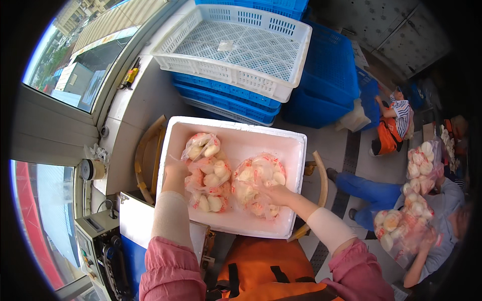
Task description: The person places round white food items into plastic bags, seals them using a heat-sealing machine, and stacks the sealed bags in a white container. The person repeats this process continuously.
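Observation:
A white foam box (pixel 237 122) stands before me, holding clear plastic bags with red print, filled with pale rounded food pieces. At the box's left side, my left hand (pixel 177 169) is curled on the plastic of the left bags (pixel 216 171); a thin strand of film shows above it. My right hand (pixel 276 194) reaches over the box's right wall and grips the plastic of the right bag (pixel 260 175). Its fingertips are partly hidden by film. Bare pink-tinted foam shows along the box's back.
Behind the box rise stacked blue crates topped by a white mesh crate (pixel 233 71), beside blue bins (pixel 324 67). A control-panel machine (pixel 94 233) stands at left, below a jar (pixel 93 169) on the sill. At right, a seated person (pixel 444 210) holds filled bags (pixel 403 222); another person (pixel 393 120) is farther back.

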Motion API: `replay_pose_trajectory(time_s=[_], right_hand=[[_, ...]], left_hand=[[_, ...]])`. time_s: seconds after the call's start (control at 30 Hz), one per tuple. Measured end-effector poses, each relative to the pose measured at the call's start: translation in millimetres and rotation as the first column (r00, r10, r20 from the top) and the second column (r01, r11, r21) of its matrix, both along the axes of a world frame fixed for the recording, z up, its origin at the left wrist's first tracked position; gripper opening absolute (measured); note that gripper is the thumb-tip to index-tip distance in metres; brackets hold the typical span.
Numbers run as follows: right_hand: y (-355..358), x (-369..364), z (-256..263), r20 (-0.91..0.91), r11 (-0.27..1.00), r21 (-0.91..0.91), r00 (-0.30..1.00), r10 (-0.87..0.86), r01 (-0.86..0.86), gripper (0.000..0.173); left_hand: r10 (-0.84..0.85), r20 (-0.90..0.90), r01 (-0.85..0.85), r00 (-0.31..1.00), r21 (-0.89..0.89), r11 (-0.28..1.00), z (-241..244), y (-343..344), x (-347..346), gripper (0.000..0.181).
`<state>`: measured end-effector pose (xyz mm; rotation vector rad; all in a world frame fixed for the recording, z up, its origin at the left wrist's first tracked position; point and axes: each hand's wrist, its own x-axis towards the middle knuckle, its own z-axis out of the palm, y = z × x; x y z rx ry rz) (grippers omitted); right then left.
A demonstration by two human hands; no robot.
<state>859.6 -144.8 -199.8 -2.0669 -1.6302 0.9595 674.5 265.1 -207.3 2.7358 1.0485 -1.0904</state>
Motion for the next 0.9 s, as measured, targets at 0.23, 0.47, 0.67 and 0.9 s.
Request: replay_pose_trajectory(time_s=[0.23,0.47,0.67,0.9], right_hand=[[45.6,28.0,91.9,-0.028,0.914,0.324,0.968,-0.249,0.245,0.04],[73.9,-35.7,338.2,-0.324,0.818,0.558,0.944,0.062,0.138,0.019],[98.8,-98.7,481.0,-0.155,0.378,0.923,0.835,0.529,-0.068,0.019],[194.7,-170.0,470.2,0.467,0.295,0.722,0.756,0.46,-0.626,0.034]], left_hand=[[-0.039,0.594,0.115,0.804,-0.089,0.989,172.2,-83.0,51.9,0.049],[-0.087,0.951,0.373,0.296,-0.032,0.927,311.0,-224.0,0.8,0.068],[-0.443,0.892,0.004,0.089,0.444,0.896,445.3,-226.7,-80.9,0.04],[-0.395,0.813,-0.148,0.428,0.494,0.857,486.3,-222.3,-211.0,0.031]])
